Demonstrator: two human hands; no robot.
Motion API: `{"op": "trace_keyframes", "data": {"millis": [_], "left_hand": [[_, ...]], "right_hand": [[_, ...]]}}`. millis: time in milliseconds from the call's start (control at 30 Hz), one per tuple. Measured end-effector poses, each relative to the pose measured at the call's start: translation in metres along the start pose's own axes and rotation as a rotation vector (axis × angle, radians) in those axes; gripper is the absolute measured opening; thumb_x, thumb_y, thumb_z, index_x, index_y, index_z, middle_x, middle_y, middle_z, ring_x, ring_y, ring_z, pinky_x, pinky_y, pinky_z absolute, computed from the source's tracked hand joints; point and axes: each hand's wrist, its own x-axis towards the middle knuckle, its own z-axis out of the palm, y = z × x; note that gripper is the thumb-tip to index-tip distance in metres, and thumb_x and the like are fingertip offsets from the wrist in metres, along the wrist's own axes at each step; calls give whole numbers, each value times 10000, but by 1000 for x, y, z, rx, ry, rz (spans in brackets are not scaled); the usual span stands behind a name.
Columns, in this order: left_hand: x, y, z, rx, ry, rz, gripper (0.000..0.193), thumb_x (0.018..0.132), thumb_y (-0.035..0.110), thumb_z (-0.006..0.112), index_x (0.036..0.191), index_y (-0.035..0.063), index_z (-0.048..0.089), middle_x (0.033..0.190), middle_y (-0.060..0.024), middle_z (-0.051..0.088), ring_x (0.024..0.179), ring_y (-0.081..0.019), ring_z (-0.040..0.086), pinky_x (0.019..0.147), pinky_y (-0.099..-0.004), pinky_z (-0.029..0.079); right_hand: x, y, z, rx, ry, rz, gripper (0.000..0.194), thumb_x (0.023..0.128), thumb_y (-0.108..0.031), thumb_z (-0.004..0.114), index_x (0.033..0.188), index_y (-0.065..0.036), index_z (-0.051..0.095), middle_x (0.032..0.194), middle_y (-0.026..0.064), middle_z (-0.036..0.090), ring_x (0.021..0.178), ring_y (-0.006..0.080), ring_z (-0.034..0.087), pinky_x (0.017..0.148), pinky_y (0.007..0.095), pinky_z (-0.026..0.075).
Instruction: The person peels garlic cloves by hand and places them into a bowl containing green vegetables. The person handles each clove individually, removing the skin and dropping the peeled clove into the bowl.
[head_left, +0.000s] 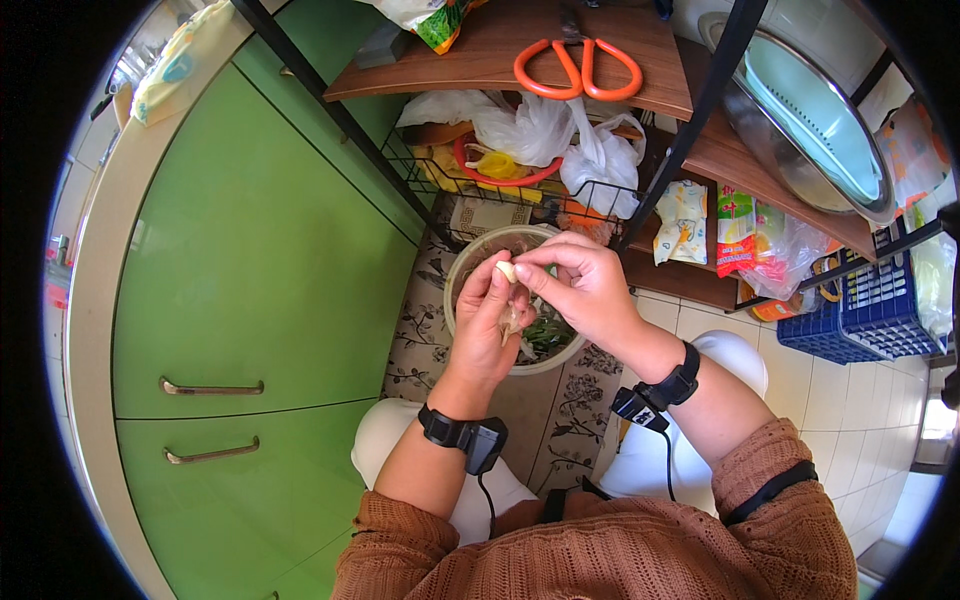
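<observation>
Between the thumb and fingertips of my left hand (484, 322) is a pale peeled-looking garlic clove (506, 271). Papery garlic skin (511, 321) lies in the curl of that same hand's lower fingers. My right hand (585, 281) meets the clove from the right, its thumb and forefinger pinched at the clove's end. Both hands are above a round plastic bin (450, 300), which holds green vegetable scraps (547, 334) and pale peelings. My hands and wrists hide part of the bin's inside.
Green cabinets (262, 247) stand on the left. Ahead, a brown shelf (450, 64) bears orange-handled scissors (581, 71), above a wire basket (517, 191) with plastic bags. At right are a steel basin (795, 165) holding a turquoise colander (814, 112) and a blue crate (862, 311).
</observation>
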Motion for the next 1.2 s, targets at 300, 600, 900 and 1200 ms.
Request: {"op": "trace_keyframes", "data": {"millis": [300, 600, 900, 1200], "left_hand": [[0, 5, 5, 537, 51, 149, 422, 1055, 252, 631, 1403, 13, 616, 994, 12, 678, 777, -65, 570, 662, -242, 491], [1, 9, 13, 1095, 9, 490, 323, 998, 63, 683, 1319, 30, 698, 1123, -55, 704, 927, -96, 626, 794, -237, 509], [0, 7, 13, 875, 84, 320, 344, 1015, 108, 679, 1352, 34, 673, 1140, -56, 716, 870, -55, 608, 739, -215, 515], [7, 18, 4, 242, 55, 46, 446, 1093, 254, 546, 1489, 52, 509, 1298, -25, 664, 793, -64, 526, 654, -246, 464]], "right_hand": [[1, -9, -11, -152, -53, -6, 138, 917, -140, 777, 997, -30, 796, 888, 1, 669, 632, 33, 475, 542, 236, 358], [2, -14, -15, -308, -25, -54, 144, 870, -122, 805, 972, -20, 801, 800, 8, 685, 598, 28, 451, 529, 233, 348], [1, -21, -16, -402, 28, -58, 121, 824, -92, 785, 867, 16, 754, 804, 117, 733, 699, 189, 689, 649, 319, 534], [6, -2, -18, -387, 91, -5, 86, 821, -77, 786, 872, -12, 761, 710, 47, 669, 602, 117, 550, 574, 282, 433]]}}
